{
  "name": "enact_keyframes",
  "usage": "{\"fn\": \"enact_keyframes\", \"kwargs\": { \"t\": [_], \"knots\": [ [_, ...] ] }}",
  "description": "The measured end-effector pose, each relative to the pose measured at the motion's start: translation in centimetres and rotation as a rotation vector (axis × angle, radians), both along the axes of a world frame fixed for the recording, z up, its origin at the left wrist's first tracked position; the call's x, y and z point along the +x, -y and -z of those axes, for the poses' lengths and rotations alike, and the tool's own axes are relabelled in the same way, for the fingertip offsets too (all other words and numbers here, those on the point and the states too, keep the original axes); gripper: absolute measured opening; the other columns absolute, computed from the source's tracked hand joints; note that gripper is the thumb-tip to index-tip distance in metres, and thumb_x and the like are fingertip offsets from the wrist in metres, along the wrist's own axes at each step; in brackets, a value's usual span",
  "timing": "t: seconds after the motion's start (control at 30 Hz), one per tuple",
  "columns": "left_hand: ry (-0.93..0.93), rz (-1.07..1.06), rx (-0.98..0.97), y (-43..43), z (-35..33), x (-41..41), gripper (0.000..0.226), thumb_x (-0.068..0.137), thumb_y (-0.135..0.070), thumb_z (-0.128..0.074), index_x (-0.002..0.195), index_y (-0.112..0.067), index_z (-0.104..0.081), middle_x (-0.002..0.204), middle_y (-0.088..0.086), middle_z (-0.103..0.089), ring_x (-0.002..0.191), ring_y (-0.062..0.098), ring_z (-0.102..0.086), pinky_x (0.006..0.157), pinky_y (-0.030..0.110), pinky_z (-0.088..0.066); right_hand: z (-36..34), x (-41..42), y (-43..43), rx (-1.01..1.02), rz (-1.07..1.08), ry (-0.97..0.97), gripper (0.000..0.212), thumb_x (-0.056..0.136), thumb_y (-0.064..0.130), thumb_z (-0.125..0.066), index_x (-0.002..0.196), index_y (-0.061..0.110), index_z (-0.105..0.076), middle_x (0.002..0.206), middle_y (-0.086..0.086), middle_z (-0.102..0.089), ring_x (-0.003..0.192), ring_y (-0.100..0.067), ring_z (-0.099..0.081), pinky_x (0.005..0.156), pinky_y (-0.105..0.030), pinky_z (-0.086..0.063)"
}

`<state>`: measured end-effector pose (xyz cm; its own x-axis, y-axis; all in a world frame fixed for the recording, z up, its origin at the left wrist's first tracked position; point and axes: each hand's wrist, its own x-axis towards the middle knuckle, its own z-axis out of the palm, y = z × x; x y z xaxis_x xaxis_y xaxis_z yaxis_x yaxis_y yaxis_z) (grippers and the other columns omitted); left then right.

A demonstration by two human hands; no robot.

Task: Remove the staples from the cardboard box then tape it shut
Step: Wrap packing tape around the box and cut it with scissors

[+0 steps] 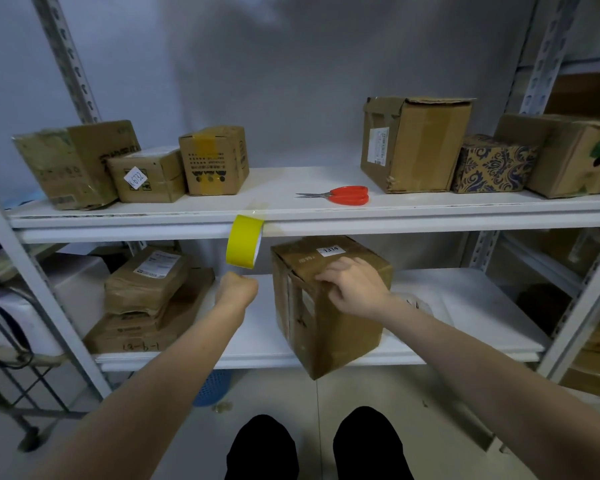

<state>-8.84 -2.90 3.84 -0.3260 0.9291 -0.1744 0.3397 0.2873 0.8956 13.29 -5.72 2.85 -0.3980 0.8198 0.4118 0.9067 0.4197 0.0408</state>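
A brown cardboard box (326,327) with a white "1314" label stands on the lower shelf, its front corner jutting past the shelf edge. My right hand (352,284) rests on its top front edge, fingers spread on the cardboard. A yellow tape roll (244,241) hangs in front of the upper shelf's edge, a clear strip running up onto the shelf top. My left hand (237,289) is fisted just under the roll, pinching at its lower rim. Red-handled scissors (347,195) lie on the upper shelf.
Several cardboard boxes line the upper shelf (291,211), at left (146,174) and right (413,143). Flat parcels (146,299) are stacked at the lower shelf's left. A blue basket (210,388) sits on the floor below. Metal uprights flank both sides.
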Motion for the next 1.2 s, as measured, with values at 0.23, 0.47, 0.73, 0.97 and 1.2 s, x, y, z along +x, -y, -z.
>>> {"fn": "enact_keyframes", "kwargs": {
  "t": [0.23,0.47,0.73,0.97,1.2],
  "knots": [
    [-0.018,-0.254,0.272,1.1,-4.4,-1.8,0.041,0.089,-0.008,-0.039,0.128,0.002,-0.041,0.133,0.025,-0.045,0.118,0.042,-0.045,0.092,0.044,-0.039,-2.1,-4.3,-0.7,0.106,-0.038,-0.215,0.026,0.083,0.013,-0.051,0.099,0.017,-0.072,0.094,-0.001,-0.07,0.094,-0.021,-0.06,0.082,-0.036,-0.05],
    [0.018,-0.122,0.237,-1.5,-9.7,-1.0,0.048,0.092,-0.036,-0.042,0.13,-0.007,-0.043,0.129,0.017,-0.05,0.114,0.035,-0.049,0.091,0.037,-0.04,-9.2,-9.1,-3.3,0.191,0.042,-0.516,0.023,0.087,0.015,-0.055,0.11,0.017,-0.061,0.103,0.001,-0.067,0.1,-0.019,-0.056,0.077,-0.034,-0.049],
    [0.041,0.088,0.061,-4.5,-11.9,-1.3,0.038,0.077,-0.013,-0.068,0.106,-0.004,-0.046,0.09,0.019,-0.058,0.082,0.032,-0.062,0.069,0.037,-0.056,-11.0,-10.0,-7.1,0.101,0.19,-0.412,0.025,0.088,0.014,-0.053,0.111,0.016,-0.063,0.11,-0.004,-0.063,0.104,-0.024,-0.056,0.079,-0.037,-0.051],
    [-0.058,0.142,0.054,-4.9,-13.0,-0.7,0.018,0.091,-0.018,-0.057,0.101,-0.008,-0.047,0.099,0.015,-0.051,0.091,0.027,-0.053,0.082,0.034,-0.047,-10.6,-9.8,-8.5,-0.068,0.143,-0.23,0.032,0.093,0.017,-0.047,0.12,0.017,-0.063,0.124,-0.009,-0.058,0.112,-0.031,-0.055,0.088,-0.039,-0.047],
    [0.057,0.147,0.008,-5.9,-13.3,-0.8,0.018,0.096,-0.017,-0.05,0.09,0.0,-0.056,0.086,0.017,-0.055,0.099,0.031,-0.055,0.102,0.047,-0.044,-10.7,-9.3,-8.5,-0.102,0.104,-0.34,0.034,0.087,0.014,-0.048,0.115,0.018,-0.068,0.12,-0.009,-0.063,0.108,-0.032,-0.058,0.085,-0.037,-0.049]
  ]
}}
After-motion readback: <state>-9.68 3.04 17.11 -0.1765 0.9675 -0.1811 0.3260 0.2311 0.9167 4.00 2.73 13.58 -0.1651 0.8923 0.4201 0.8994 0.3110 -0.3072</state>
